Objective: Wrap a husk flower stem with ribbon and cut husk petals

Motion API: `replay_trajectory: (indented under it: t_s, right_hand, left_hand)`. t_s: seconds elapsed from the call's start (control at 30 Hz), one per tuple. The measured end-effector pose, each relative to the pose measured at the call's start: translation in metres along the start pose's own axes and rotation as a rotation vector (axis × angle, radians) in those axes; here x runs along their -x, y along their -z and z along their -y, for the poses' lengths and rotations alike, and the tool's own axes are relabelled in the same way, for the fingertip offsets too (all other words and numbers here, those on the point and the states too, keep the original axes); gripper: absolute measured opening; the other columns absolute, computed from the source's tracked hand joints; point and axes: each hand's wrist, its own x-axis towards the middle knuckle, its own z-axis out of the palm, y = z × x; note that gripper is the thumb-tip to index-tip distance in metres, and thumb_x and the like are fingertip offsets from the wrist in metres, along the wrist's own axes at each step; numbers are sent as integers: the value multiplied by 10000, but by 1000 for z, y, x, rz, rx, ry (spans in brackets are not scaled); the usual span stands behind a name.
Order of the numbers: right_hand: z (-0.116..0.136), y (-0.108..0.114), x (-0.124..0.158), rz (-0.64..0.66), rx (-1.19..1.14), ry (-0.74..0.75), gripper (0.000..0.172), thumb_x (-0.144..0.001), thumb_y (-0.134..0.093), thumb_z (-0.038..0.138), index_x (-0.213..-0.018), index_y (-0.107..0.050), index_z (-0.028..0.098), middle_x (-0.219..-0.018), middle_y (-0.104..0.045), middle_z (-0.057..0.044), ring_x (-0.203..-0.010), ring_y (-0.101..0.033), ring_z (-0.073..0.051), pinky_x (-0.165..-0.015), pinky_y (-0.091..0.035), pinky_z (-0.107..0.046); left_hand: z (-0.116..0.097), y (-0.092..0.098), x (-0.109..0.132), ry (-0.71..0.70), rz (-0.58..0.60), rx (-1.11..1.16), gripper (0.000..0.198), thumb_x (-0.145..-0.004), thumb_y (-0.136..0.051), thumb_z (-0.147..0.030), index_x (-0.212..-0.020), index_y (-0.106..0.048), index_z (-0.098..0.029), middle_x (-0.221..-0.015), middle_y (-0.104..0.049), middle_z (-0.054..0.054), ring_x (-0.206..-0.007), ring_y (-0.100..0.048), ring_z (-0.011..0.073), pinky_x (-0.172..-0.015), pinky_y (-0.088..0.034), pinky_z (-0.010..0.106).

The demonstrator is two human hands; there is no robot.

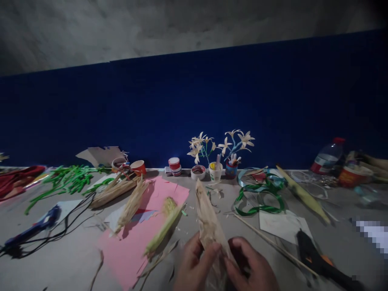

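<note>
A long, pale, dried corn husk (208, 214) stands between my two hands at the front middle of the table, its narrow tip pointing away from me. My left hand (196, 264) grips its left side, thumb pressed on the front. On the other side my right hand (248, 264) pinches the lower edge with thumb and fingers. The husk's lower end is partly covered by the hands. Left of them, a greenish-yellow corn husk bundle (162, 230) lies on pink paper (121, 252), with a dry husk bundle (133, 202) farther back.
Glue guns lie at left (33, 232) and right (321, 258), the left one with black cord. Husk flowers (200, 145) stand in cups at the back before a blue panel (182, 101). Green ribbon (257, 208), a thin stick (273, 244) and a bottle (329, 155) lie or stand rightward.
</note>
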Motion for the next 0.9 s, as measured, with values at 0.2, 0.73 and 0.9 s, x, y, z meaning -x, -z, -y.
replay_trajectory:
  t_s: [0.2, 0.73, 0.9]
  right_hand:
    - [0, 20, -4, 38, -167, -40, 416, -906, -452, 561, -663, -561, 240, -559, -570, 18, -538, -553, -165, -530, -464, -232]
    - [1, 12, -9, 200, -796, -255, 368, -708, -796, 460, -728, -544, 192, -657, -553, 62, -628, -499, -102, -612, -405, -194]
    - [-5, 5, -7, 280, -799, -332, 418, -633, -837, 487, -788, -576, 199, -675, -591, 47, -610, -523, -112, -576, -409, -204]
  left_hand:
    - [-9, 7, 10, 62, -6, -39, 385, -790, -654, -551, -900, -730, -190, -867, -724, 56, -861, -638, 247, -799, -521, 318]
    - [2, 4, 11, 85, 21, 141, 491, -749, -707, -478, -1143, -642, -192, -1046, -727, 79, -960, -659, 256, -845, -519, 333]
    - [5, -6, 6, 261, -28, 301, 504, -690, -769, -481, -1079, -664, -178, -818, -721, 52, -787, -676, 239, -702, -528, 321]
